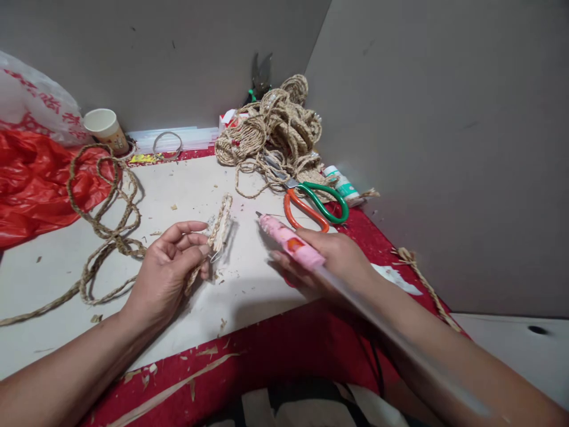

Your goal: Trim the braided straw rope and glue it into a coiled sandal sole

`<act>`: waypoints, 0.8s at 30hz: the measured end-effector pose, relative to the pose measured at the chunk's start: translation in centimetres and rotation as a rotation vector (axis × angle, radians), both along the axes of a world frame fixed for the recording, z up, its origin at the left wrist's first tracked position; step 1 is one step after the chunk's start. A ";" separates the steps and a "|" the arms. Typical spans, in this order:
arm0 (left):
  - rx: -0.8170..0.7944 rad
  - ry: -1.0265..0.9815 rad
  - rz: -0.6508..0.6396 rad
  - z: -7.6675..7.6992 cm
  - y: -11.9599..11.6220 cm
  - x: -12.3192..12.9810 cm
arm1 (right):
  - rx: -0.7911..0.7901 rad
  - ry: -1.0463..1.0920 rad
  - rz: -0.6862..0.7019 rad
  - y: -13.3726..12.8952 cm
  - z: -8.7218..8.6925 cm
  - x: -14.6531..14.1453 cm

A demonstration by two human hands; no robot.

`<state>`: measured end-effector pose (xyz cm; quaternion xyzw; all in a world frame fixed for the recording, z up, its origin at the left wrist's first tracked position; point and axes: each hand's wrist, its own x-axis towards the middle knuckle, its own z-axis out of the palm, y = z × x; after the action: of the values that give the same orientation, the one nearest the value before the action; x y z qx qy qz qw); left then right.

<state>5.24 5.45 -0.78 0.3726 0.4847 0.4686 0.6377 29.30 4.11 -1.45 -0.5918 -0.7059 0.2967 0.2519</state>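
Observation:
Between its thumb and fingers, my left hand (pixel 171 267) pinches a short braided straw strip (pixel 220 222), whose looped end stands up above the white board (pixel 178 184). My right hand (pixel 331 261) is wrapped round a pink glue gun (pixel 291 242). The gun's dark nozzle points up and left towards the strip without touching it, and a long translucent glue stick (pixel 391 332) sticks out of its back over my right forearm. Scissors (pixel 315 204) with one orange and one green handle lie just beyond my right hand.
Braided rope pieces (pixel 284 124) are heaped at the back, with pliers (pixel 261 74) behind. Loose rope (pixel 115 228) coils at the left, near a paper cup (pixel 104 127) and a red bag (pixel 44 184). A white-green roll (pixel 341 182) lies by the right wall.

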 end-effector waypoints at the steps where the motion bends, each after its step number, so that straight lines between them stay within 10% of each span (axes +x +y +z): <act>1: 0.010 -0.005 -0.001 0.0 0.0 -0.1 | 0.020 -0.170 0.020 0.2 -0.2 0.0; 4: 0.036 -0.012 -0.007 0.2 -0.2 -0.1 | 0.077 -0.540 0.078 0.7 -0.5 -0.2; 9: 0.054 -0.022 0.001 0.5 -0.6 -0.2 | 0.054 -0.534 0.171 0.5 0.2 0.1; 15: 0.095 -0.076 -0.024 0.1 -1.1 -0.4 | 0.137 0.022 0.053 -0.7 2.8 0.0; 24: 0.118 0.021 -0.064 0.6 -1.8 -0.1 | -0.490 1.024 0.004 2.4 1.3 -4.9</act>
<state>5.10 3.67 -0.15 0.4295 0.4506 0.4720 0.6243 24.39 6.55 -0.13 -0.4123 -0.4053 0.7014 0.4168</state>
